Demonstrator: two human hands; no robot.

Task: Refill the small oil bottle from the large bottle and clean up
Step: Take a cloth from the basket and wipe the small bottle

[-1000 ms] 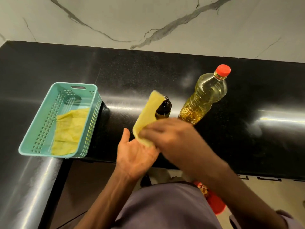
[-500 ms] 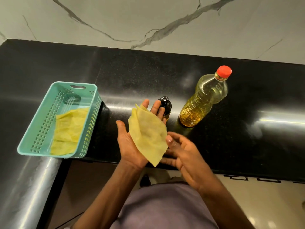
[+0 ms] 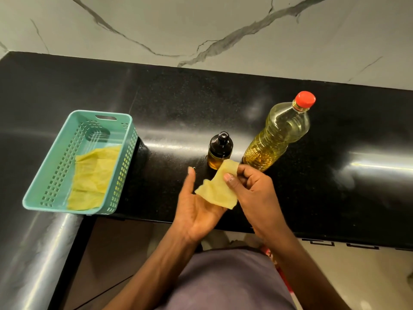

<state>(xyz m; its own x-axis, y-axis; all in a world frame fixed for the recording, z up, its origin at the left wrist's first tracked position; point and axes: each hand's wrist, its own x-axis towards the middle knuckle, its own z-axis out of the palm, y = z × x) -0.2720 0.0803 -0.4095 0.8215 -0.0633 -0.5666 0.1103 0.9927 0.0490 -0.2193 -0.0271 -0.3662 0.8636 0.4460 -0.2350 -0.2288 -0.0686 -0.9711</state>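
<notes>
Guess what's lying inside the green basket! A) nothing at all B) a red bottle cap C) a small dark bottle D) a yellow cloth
D: a yellow cloth lies flat on the bottom of the teal basket, while the small dark bottle stands out on the black counter and the red cap sits on the large oil bottle.
</notes>
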